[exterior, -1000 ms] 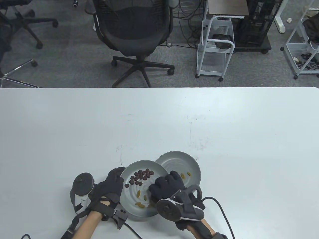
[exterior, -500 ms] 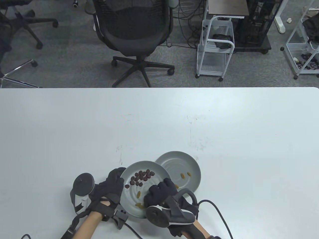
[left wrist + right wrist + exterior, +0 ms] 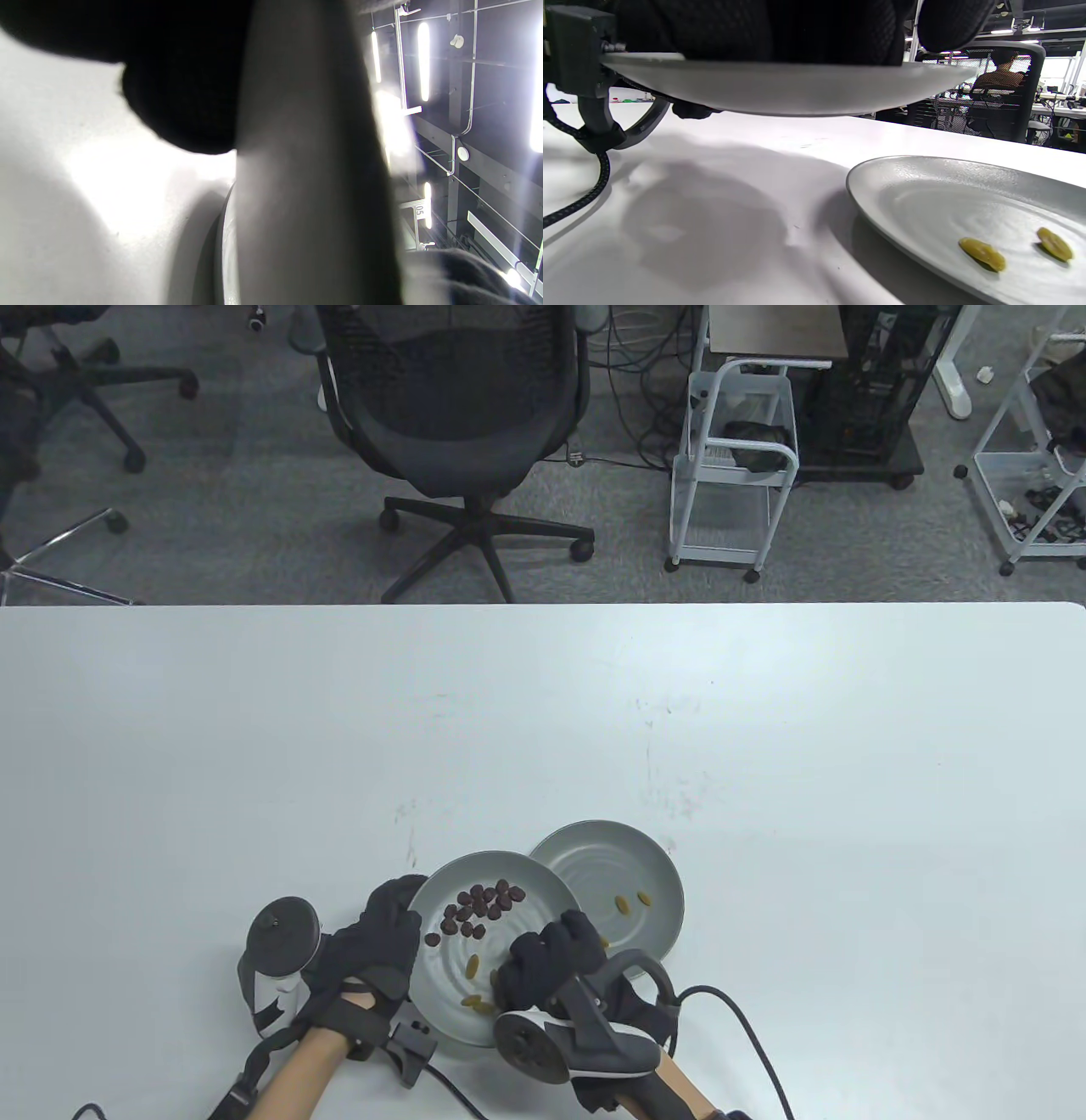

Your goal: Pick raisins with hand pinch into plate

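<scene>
My left hand (image 3: pixel 373 950) grips the left rim of a grey plate (image 3: pixel 441 984) and holds it off the table; its underside shows in the right wrist view (image 3: pixel 780 93). That plate carries a cluster of dark raisins (image 3: pixel 479 908) and a few yellow-green raisins (image 3: pixel 473 963). My right hand (image 3: pixel 543 959) hangs over the plate's near right part, fingers curled down by the yellow-green ones; the fingertips are hidden. A second grey plate (image 3: pixel 594 857) lies on the table to the right, holding three yellow-green raisins (image 3: pixel 624 904), two of them in the right wrist view (image 3: pixel 982 253).
The held plate overlaps the left edge of the second plate. Glove cables (image 3: pixel 747 1027) trail off the near table edge. An office chair (image 3: pixel 450 407) and a white cart (image 3: pixel 734 466) stand beyond the far edge. The left wrist view shows only the blurred plate rim (image 3: pixel 305 169).
My right hand has drawn left and toward me, from the second plate's near edge to the near right part of the held plate. The left hand and both plates have stayed put.
</scene>
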Motion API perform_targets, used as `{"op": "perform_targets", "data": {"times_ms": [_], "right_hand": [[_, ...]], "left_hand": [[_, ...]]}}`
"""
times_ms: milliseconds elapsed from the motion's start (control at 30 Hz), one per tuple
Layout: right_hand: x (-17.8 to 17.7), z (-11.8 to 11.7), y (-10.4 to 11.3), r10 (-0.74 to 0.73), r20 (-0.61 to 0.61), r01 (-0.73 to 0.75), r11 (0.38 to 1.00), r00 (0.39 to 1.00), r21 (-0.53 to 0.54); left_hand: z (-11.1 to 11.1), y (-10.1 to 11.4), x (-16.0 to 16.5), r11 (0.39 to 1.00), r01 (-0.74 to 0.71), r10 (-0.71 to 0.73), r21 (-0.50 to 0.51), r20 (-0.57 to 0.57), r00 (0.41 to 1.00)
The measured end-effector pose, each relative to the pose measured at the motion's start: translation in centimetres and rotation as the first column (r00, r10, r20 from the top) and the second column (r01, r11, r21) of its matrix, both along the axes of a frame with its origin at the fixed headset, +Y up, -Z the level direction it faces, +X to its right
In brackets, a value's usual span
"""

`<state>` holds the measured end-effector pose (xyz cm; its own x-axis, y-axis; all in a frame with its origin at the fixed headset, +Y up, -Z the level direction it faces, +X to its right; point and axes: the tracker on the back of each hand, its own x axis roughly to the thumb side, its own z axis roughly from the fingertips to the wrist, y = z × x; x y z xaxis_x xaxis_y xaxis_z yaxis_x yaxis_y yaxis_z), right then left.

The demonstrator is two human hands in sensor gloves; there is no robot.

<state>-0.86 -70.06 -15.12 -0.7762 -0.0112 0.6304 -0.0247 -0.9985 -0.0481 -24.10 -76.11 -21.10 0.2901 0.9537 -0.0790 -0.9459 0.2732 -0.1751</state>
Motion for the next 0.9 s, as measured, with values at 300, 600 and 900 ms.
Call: {"op": "perform_targets", "data": {"times_ms": [300, 600, 900], "right_hand": [[0.3, 0.0, 0.2, -0.055, -0.01, 0.056, 0.997, 0.998, 0.054], [3.1, -0.8, 2.4, -0.219, 0.09, 0.196, 0.956, 0.972, 0.218], [8.0, -4.7, 1.6, -0.2, 0.343, 0.147, 0.974, 0.918, 0.174]], "left_hand": [[-0.1, -0.1, -0.2, 1.0, -0.018, 0.018, -0.002, -0.002, 1.0], [-0.1, 0.0, -0.3, 0.999, -0.035, 0.035, 0.0, -0.01, 0.999], [-0.1, 0.0, -0.4, 0.999, -0.041, 0.041, -0.003, -0.024, 0.999]]}}
